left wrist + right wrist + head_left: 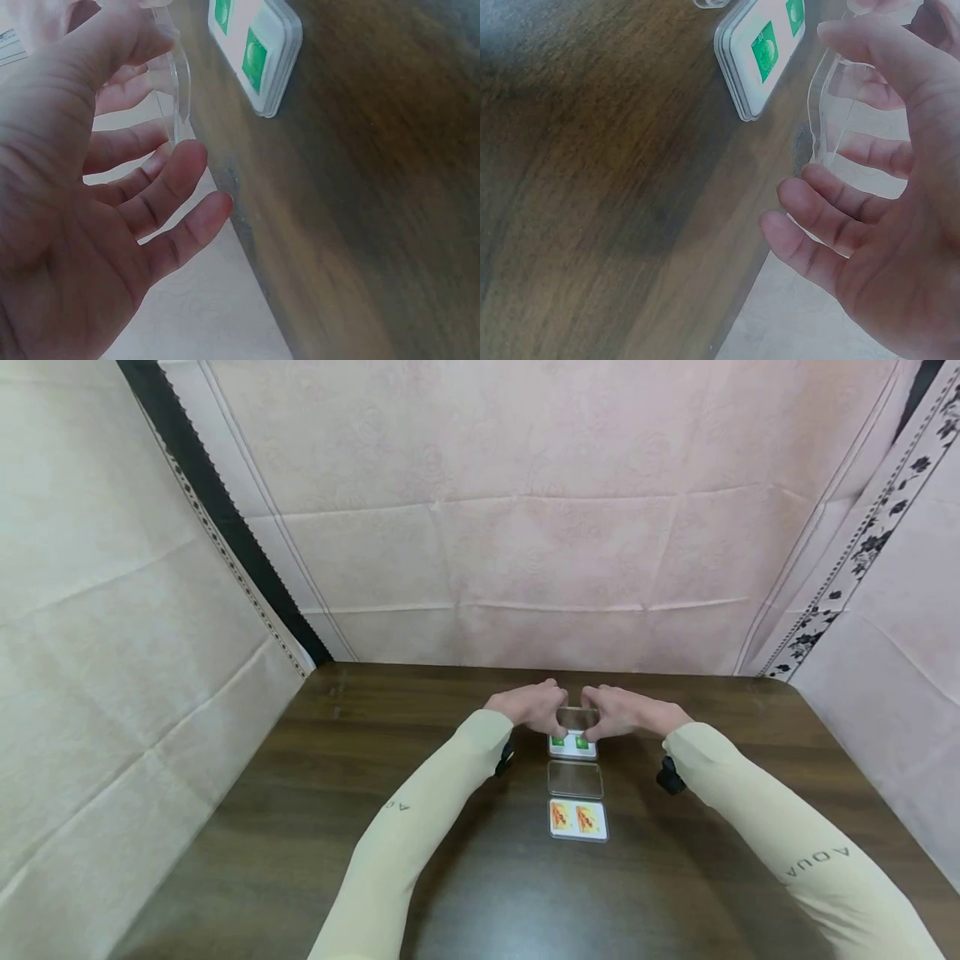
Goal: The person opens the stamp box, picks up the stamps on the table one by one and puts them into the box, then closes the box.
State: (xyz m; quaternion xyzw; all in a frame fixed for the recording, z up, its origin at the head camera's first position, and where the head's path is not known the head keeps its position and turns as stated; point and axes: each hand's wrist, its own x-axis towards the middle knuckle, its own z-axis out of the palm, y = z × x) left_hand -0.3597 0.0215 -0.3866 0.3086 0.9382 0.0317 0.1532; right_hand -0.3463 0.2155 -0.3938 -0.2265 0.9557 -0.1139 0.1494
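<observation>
Both hands pinch a clear plastic lid (577, 719) at its two ends. My left hand (534, 705) has the thumb on its near side and fingers behind, as the left wrist view shows. On the other end, my right hand (624, 711) holds it the same way, its lower fingers loosely curled. Just below the lid lies a flat, rounded case (274, 56) with a white face and two green pictures. Nearer to me a second clear lid (575, 779) lies on the table, then a similar white case (577, 835) with two orange-yellow pictures.
The dark wood table (300, 827) runs back to a pale cloth curtain (525, 552). More pale cloth (97, 635) hangs along the left side, and a flower-bordered cloth (892, 693) along the right.
</observation>
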